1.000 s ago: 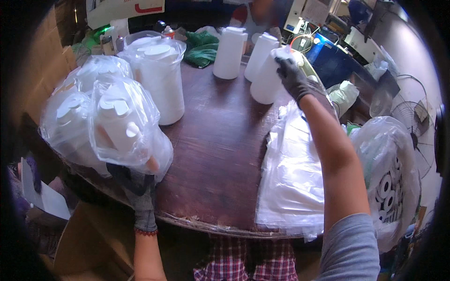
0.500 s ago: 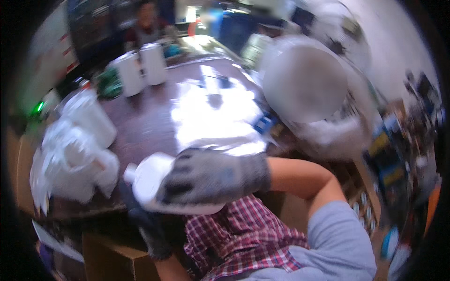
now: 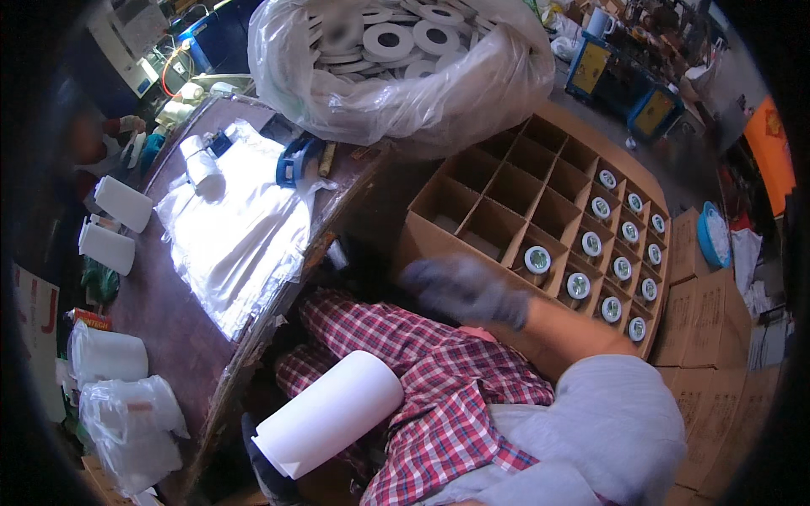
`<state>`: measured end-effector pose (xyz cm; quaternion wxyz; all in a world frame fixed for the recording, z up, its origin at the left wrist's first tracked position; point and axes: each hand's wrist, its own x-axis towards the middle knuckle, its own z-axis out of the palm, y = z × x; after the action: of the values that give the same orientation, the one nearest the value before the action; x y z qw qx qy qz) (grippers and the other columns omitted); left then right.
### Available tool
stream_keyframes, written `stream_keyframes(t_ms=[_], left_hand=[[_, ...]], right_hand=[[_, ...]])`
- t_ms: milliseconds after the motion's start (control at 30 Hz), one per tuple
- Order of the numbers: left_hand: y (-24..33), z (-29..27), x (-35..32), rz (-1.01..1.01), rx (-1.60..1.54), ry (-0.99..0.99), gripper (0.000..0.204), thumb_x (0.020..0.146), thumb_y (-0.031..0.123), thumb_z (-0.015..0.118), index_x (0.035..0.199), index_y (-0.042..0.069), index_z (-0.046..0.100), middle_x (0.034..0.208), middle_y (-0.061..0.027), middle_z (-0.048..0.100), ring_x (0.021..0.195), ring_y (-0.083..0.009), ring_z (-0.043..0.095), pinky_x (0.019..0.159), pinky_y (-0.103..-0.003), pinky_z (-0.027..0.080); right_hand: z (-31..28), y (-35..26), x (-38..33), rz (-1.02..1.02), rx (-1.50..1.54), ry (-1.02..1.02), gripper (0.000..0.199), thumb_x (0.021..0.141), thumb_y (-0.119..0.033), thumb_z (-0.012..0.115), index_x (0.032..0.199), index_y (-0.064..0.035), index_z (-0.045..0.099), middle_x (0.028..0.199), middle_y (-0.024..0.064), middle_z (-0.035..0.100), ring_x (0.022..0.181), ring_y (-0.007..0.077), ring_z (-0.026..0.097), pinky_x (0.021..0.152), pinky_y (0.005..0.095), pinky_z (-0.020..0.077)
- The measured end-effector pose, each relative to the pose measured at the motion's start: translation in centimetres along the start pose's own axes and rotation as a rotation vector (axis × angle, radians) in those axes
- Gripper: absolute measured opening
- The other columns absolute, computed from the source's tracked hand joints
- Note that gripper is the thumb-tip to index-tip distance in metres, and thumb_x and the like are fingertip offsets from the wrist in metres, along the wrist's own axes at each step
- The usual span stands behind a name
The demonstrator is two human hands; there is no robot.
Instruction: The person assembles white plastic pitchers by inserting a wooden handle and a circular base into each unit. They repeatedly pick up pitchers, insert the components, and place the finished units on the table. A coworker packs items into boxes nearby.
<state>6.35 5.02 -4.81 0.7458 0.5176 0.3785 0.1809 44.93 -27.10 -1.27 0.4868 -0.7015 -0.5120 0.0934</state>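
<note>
Head view: I have the white container (image 3: 329, 413) slanting over the plaid cloth (image 3: 422, 354) on the lap, its lower-left end against the gloved left hand (image 3: 272, 472). That grip seems closed around this end, though most of the fingers are hidden behind the container. The right hand (image 3: 464, 291) is a grey blur beside the near wall of the divided carton (image 3: 426, 240); I cannot tell whether its grip is wide or narrow, and I see nothing in it.

My first worry is the one-ended hold: the far end seems to rest on nothing but cloth, so a loosened left grip could let the smooth, round body roll off toward the gap under the table (image 3: 156, 316). A hard squeeze there might dent the wall, if it is as thin as it looks.

On the right, a hurried reach could catch the cardboard dividers (image 3: 515, 190) or knock the white-rimmed tops (image 3: 578, 286) standing in the cells. The bulging plastic bag (image 3: 472, 105) of rings (image 3: 388, 40) sits close above the carton; a snagged forearm could tip it and spill them.
</note>
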Motion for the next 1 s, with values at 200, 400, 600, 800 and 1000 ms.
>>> stream_keyframes(t_ms=[200, 400, 600, 800, 1000], left_hand=[[2.0, -0.9, -1.6, 0.084, 0.157, -0.008, 0.053, 0.103, 0.039, 0.042, 0.143, 0.004, 0.043, 0.129, -0.0143, 0.058, 0.113, -0.0286, 0.058, 0.1, -0.044, 0.046], [3.2, -0.1, -1.7, 0.281, 0.632, -0.055, 0.047, 0.103, 0.038, 0.045, 0.131, 0.002, 0.055, 0.122, -0.0107, 0.062, 0.111, -0.0243, 0.057, 0.1, -0.037, 0.042], [1.2, -0.6, -5.5, -0.082, -0.1, 0.21, 0.059, 0.094, 0.024, 0.058, 0.147, 0.006, 0.039, 0.139, -0.0135, 0.051, 0.125, -0.0288, 0.051, 0.105, -0.038, 0.042], [-3.1, -2.2, -2.7, -0.031, -0.057, 0.119, 0.073, 0.093, 0.05, 0.06, 0.147, 0.008, 0.034, 0.135, -0.0129, 0.048, 0.12, -0.0242, 0.051, 0.105, -0.036, 0.043], [-4.2, -0.1, -7.4, -0.134, -0.245, 0.105, 0.103, 0.081, 0.056, 0.072, 0.155, 0.013, 0.016, 0.156, -0.0143, 0.025, 0.138, -0.0306, 0.034, 0.113, -0.039, 0.031]], right_hand=[[-12.4, 7.7, -14.6, 0.457, -0.667, -0.046, 0.034, 0.081, -0.027, 0.071, 0.111, -0.0128, 0.066, 0.132, 0.0115, 0.056, 0.119, 0.0321, 0.055, 0.1, 0.0426, 0.043], [-12.3, 8.3, -17.3, 0.414, -0.882, -0.204, 0.039, 0.079, -0.034, 0.072, 0.112, -0.0143, 0.066, 0.137, 0.0147, 0.052, 0.124, 0.0347, 0.05, 0.102, 0.0481, 0.0377], [-10.7, 8.8, -11.6, 0.218, -0.942, -0.25, 0.04, 0.081, -0.021, 0.068, 0.119, -0.0102, 0.062, 0.132, 0.0194, 0.054, 0.116, 0.0399, 0.052, 0.098, 0.0517, 0.0413], [-10.8, 9.7, -15.3, 0.336, -1.201, -0.493, 0.047, 0.099, -0.037, 0.046, 0.141, -0.0155, 0.048, 0.13, 0.0208, 0.057, 0.094, 0.0353, 0.065, 0.078, 0.0396, 0.0536], [-17.9, 10.6, -5.9, 0.133, -0.799, -0.533, 0.044, 0.091, -0.039, 0.061, 0.126, -0.0125, 0.06, 0.113, 0.0185, 0.064, 0.087, 0.0347, 0.066, 0.072, 0.0418, 0.0541]])
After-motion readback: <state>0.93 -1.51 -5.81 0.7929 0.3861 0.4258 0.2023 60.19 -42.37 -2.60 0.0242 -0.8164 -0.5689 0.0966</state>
